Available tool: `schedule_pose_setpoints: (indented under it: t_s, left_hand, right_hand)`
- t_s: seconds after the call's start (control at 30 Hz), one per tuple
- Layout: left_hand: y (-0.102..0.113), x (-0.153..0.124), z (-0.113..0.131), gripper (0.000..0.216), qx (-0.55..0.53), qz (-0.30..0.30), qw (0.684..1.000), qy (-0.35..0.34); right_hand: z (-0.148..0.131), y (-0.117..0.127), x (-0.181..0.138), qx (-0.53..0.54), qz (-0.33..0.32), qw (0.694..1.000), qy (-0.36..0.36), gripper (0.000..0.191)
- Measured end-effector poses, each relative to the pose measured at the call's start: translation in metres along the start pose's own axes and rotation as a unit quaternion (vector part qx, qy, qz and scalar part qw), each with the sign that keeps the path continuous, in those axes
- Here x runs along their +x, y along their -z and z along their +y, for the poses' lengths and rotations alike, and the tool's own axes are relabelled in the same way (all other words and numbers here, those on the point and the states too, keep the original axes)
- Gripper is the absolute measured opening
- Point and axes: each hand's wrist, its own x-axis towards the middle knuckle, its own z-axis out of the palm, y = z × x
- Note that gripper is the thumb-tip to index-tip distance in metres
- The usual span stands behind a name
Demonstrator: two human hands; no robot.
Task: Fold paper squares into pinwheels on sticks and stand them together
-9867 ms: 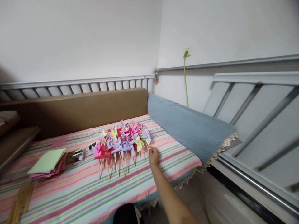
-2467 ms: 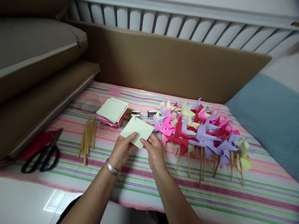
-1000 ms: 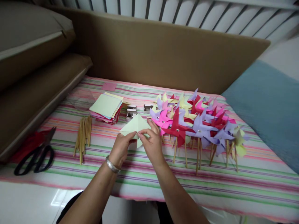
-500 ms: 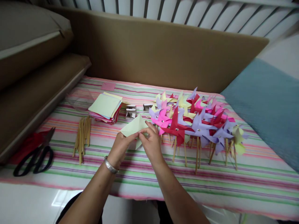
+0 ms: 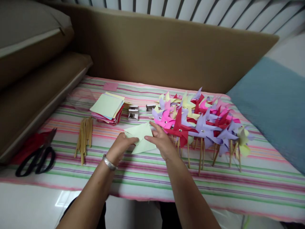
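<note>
A pale green paper square [image 5: 142, 137], folded into a triangle, lies on the striped cloth [image 5: 147, 178] under both my hands. My left hand [image 5: 121, 147], with a silver bracelet at the wrist, pinches the paper's left edge. My right hand [image 5: 162, 142] presses fingers flat on its right side. Just right of my right hand lies a heap of finished paper pinwheels [image 5: 197, 122] on wooden sticks, in pink, red, purple and yellow.
A stack of coloured paper squares [image 5: 107, 107] sits behind my left hand, with small metal boxes [image 5: 133, 114] beside it. Wooden sticks [image 5: 84, 138] and black scissors [image 5: 35, 156] lie to the left. Brown cushions [image 5: 166, 47] stand behind, a blue cloth [image 5: 274, 101] at right.
The paper has come down from held in the air onto the cloth. My right hand has spread flat on it, and my left has moved to its left edge.
</note>
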Motion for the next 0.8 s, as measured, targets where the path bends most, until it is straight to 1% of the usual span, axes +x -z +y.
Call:
schedule_pose_setpoints:
  t_s: [0.07,0.17,0.23,0.37,0.43,0.5,0.57,0.63,0.67,0.7,0.73,0.8]
  left_hand:
    - [0.000,0.000,-0.002,0.017,0.005,-0.010,1.000,0.007]
    - [-0.002,-0.001,-0.004,0.022,-0.012,-0.023,1.000,0.006]
    - [-0.005,-0.001,-0.004,0.026,-0.044,-0.025,0.999,0.005]
    - [-0.010,-0.002,-0.005,0.029,-0.116,-0.039,0.992,0.002]
    - [-0.011,-0.002,-0.007,0.028,-0.128,-0.029,0.991,-0.001]
    - [-0.011,-0.001,-0.008,0.026,-0.126,-0.007,0.992,-0.003]
    - [-0.008,0.001,-0.007,0.025,-0.124,0.015,0.992,-0.005]
    - [-0.001,0.003,-0.004,0.025,-0.126,0.042,0.991,-0.006]
    - [0.003,0.004,-0.002,0.024,-0.129,0.058,0.990,-0.006]
    - [0.007,0.005,0.000,0.024,-0.132,0.074,0.988,-0.006]
    - [0.012,0.006,0.003,0.024,-0.137,0.088,0.987,-0.006]
    - [0.021,0.008,0.007,0.024,-0.146,0.110,0.983,-0.005]
  right_hand:
    - [0.001,-0.001,0.000,0.009,-0.006,1.000,-0.005,0.075]
    - [0.004,-0.005,0.001,-0.008,0.007,1.000,0.011,0.060]
    - [0.005,-0.008,0.002,-0.006,0.017,1.000,0.019,0.054]
    - [0.009,-0.013,0.003,0.042,0.059,0.996,0.051,0.050]
    - [0.011,-0.017,0.003,0.061,0.080,0.992,0.078,0.047]
    - [0.013,-0.021,0.003,0.071,0.078,0.990,0.094,0.046]
    - [0.015,-0.022,0.002,0.062,0.070,0.992,0.085,0.050]
    - [0.017,-0.022,0.001,0.011,0.090,0.993,0.080,0.058]
    - [0.017,-0.021,0.000,-0.033,0.112,0.989,0.096,0.060]
    - [0.017,-0.020,-0.001,-0.088,0.135,0.979,0.128,0.059]
    - [0.017,-0.020,-0.003,-0.150,0.150,0.961,0.176,0.055]
    - [0.016,-0.018,-0.007,-0.273,0.141,0.908,0.283,0.042]
